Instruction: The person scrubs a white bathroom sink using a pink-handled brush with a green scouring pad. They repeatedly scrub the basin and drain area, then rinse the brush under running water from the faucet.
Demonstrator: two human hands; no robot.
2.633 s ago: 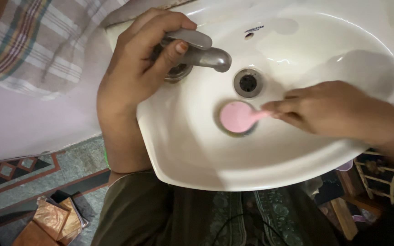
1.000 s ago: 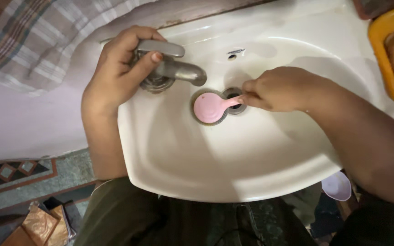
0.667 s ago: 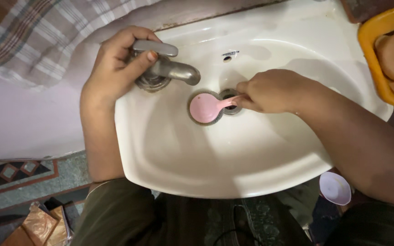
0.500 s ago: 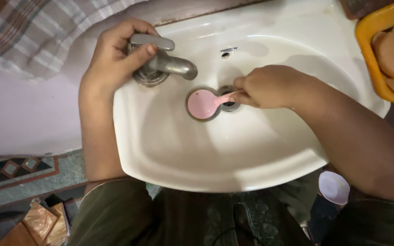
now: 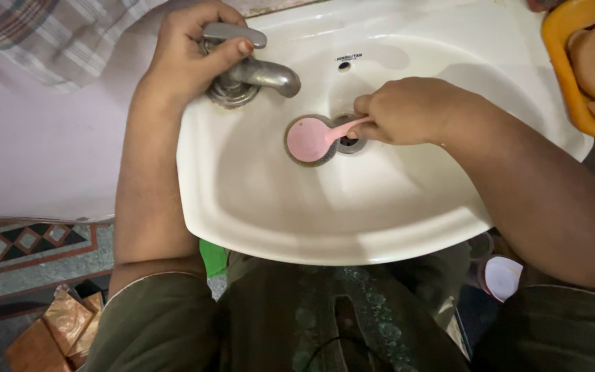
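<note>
Pink spoon [image 5: 313,137] lies low in the white basin [image 5: 352,213], with its round bowl over the drain ring and directly below the mouth of the metal tap [image 5: 253,72]. Its long axis runs almost level across the picture: the bowl points toward the person's left side, and the thin handle goes to the right into the right hand [image 5: 408,110]. This hand is closed around the handle end, fingers curled tight, and it hovers just beside the second small drain hole [image 5: 350,142], which the handle crosses. The left hand [image 5: 191,55] is wrapped on the tap, the fingers folded over its flat lever and the thumb pressing on the side. So the spoon is in the right hand only, while the left hand is apart from it, above and to the left. No running water is clear to see. At the right edge, an orange tray [image 5: 560,48] holds brown round pieces.
</note>
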